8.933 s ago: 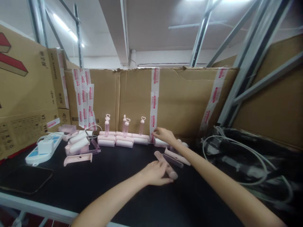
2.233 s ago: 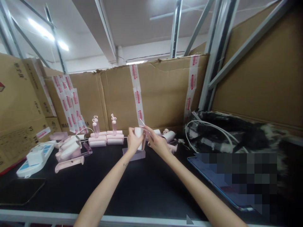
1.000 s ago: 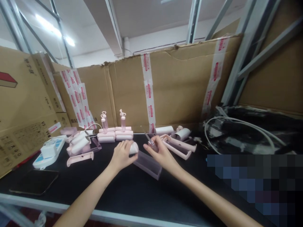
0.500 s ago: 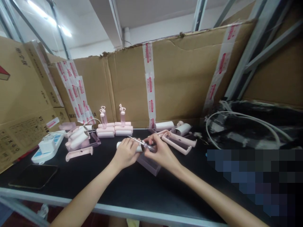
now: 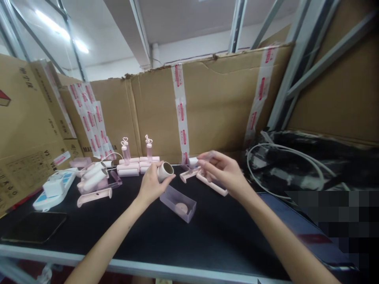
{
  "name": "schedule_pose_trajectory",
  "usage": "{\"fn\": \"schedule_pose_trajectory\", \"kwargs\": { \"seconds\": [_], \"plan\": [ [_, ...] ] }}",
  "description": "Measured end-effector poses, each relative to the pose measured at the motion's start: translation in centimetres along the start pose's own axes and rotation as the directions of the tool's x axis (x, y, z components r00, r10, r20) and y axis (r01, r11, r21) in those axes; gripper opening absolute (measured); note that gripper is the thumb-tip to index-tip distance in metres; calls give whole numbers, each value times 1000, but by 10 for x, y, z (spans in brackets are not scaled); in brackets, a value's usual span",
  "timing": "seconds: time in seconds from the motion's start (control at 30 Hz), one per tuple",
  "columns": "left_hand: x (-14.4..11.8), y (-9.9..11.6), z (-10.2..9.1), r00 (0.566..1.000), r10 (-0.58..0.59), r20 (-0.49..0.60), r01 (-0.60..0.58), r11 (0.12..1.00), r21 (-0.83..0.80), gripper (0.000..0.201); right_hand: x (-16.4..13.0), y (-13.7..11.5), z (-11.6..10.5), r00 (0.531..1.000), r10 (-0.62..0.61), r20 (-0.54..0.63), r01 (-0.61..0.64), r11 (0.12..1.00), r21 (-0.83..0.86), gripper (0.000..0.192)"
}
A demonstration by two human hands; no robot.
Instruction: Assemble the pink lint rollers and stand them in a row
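Head view: left hand (image 5: 151, 182) now lifts the white roll (image 5: 164, 170) off the clear tray (image 5: 178, 202), fingers wrapped round it. Right hand (image 5: 225, 172), half a second ago beside it, has moved away, loosely curled over pink handles (image 5: 211, 182); contents unclear.

Dark phone (image 5: 32, 226) at table edge, white power strip (image 5: 51, 188), coiled white cable (image 5: 284, 173), taped cardboard wall (image 5: 207, 106)
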State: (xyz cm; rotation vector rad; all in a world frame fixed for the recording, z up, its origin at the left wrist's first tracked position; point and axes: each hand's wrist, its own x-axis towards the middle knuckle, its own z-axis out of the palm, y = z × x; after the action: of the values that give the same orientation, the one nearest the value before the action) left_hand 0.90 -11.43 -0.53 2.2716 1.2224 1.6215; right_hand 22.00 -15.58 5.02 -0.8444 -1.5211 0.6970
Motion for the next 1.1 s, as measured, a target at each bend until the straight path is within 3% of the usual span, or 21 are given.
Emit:
{"fn": "schedule_pose_trajectory", "kwargs": {
  "seconds": [0.17, 0.27, 0.33, 0.4, 0.47, 0.53, 0.6, 0.67, 0.7, 0.77, 0.83, 0.87, 0.97, 1.1],
  "plan": [
    [9, 22, 10, 994, -54, 99, 66, 991, -119, 42, -7, -11, -2, 963, -204, -173, 210, 977, 18, 21],
    [9, 33, 17, 988, -18, 155, 53, 973, -226, 43, -8, 1, 6, 979, -189, -72, 177, 973, -150, 28],
    [6, 36, 23, 981, -24, 194, 85, 946, -312, 42, -8, 10, 13, 985, -171, 11, 166, 936, -310, 34],
    [4, 36, 28, 976, -55, 211, 134, 915, -380, 40, -7, 15, 16, 982, -185, 32, 184, 912, -367, 34],
    [3, 33, 29, 975, -84, 207, 164, 898, -407, 38, -6, 15, 13, 976, -214, -30, 196, 935, -296, 32],
    [3, 30, 24, 968, -70, 240, 163, 906, -390, 38, -3, 12, 4, 953, -250, -171, 217, 957, -191, 34],
    [4, 27, 16, 928, 8, 374, 122, 939, -322, 40, 2, 13, -7, 914, -269, -303, 229, 960, -162, 36],
    [6, 25, 8, 818, 101, 567, 28, 976, -215, 44, 8, 20, -17, 920, -250, -303, 154, 939, -308, 34],
    [6, 24, 4, 754, 127, 645, -37, 988, -152, 47, 11, 26, -20, 946, -217, -242, 82, 880, -468, 32],
    [7, 22, -1, 667, 142, 732, -166, 985, -40, 50, 16, 41, -24, 992, -81, -94, -26, 604, -797, 27],
    [6, 21, -3, 634, 161, 757, -267, 963, 19, 50, 18, 58, -24, 998, 60, -16, -35, 328, -944, 25],
    [5, 20, -4, 621, 180, 763, -307, 951, 26, 49, 18, 66, -24, 995, 102, 0, -26, 258, -966, 26],
    [1, 21, -5, 583, 240, 776, -388, 921, 7, 48, 20, 85, -20, 988, 146, 44, 14, 205, -979, 30],
    [-7, 16, -1, 511, 236, 826, -432, 902, 9, 68, 36, 101, -11, 964, 200, 174, 142, 164, -976, 49]
  ]
}}
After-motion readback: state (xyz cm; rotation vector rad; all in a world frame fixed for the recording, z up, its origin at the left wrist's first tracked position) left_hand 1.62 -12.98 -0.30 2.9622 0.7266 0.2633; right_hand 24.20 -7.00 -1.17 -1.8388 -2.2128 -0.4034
